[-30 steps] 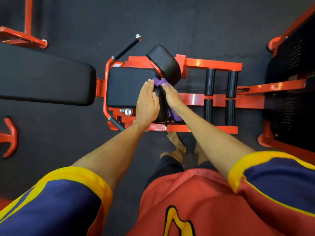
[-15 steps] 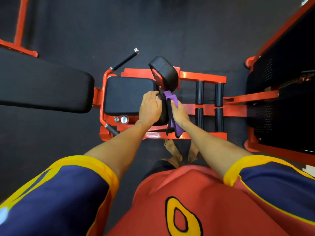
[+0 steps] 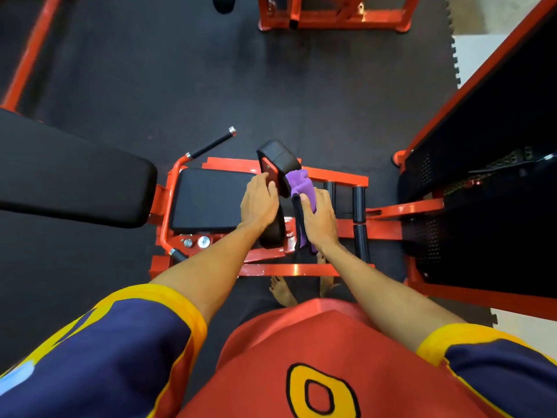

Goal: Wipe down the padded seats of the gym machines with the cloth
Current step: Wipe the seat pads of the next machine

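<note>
A purple cloth (image 3: 298,184) with a dark edge is gripped by my right hand (image 3: 318,218), and its upper part lies against the right side of a black upright pad (image 3: 280,158) on the orange machine. My left hand (image 3: 259,202) rests on the left side of that pad, fingers laid along it, next to the flat black seat pad (image 3: 208,199). A lower black pad (image 3: 272,236) shows between my two hands, partly hidden by them. The cloth's tail hangs down below my right wrist.
A long black back pad (image 3: 69,173) lies to the left. Black foam rollers (image 3: 358,206) stand right of my hands on the orange frame (image 3: 301,270). A dark weight stack housing (image 3: 482,191) stands at the right. Another orange frame (image 3: 331,16) lies ahead on the black rubber floor.
My head has risen, so more floor shows. My right hand carried the cloth down the pad's right side, then back up to the upper pad. My left hand stayed on the pad.
</note>
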`<action>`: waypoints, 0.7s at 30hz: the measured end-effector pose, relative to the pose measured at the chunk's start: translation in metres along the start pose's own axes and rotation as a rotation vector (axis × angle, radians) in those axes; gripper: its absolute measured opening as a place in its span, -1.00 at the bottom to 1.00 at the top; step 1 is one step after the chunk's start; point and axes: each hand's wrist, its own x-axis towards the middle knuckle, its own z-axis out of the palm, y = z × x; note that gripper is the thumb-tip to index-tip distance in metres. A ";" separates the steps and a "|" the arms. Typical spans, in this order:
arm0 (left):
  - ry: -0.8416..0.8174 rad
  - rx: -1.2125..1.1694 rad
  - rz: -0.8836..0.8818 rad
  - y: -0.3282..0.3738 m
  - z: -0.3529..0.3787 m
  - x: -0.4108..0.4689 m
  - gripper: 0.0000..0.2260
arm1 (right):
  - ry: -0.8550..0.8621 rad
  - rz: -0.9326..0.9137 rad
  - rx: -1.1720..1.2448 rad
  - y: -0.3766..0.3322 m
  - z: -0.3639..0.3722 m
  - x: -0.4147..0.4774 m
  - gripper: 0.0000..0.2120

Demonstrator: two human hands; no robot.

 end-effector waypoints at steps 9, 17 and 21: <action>0.012 -0.236 -0.113 0.028 -0.004 0.031 -0.55 | -0.065 -0.238 -0.254 -0.015 -0.010 0.090 -0.59; 0.088 -0.328 -0.158 0.028 0.000 0.048 -0.55 | -0.270 -0.350 -0.443 -0.044 0.013 0.171 -0.60; 0.137 -0.304 -0.169 0.027 0.006 0.050 -0.54 | -0.479 -0.282 -0.346 -0.074 0.021 0.216 -0.69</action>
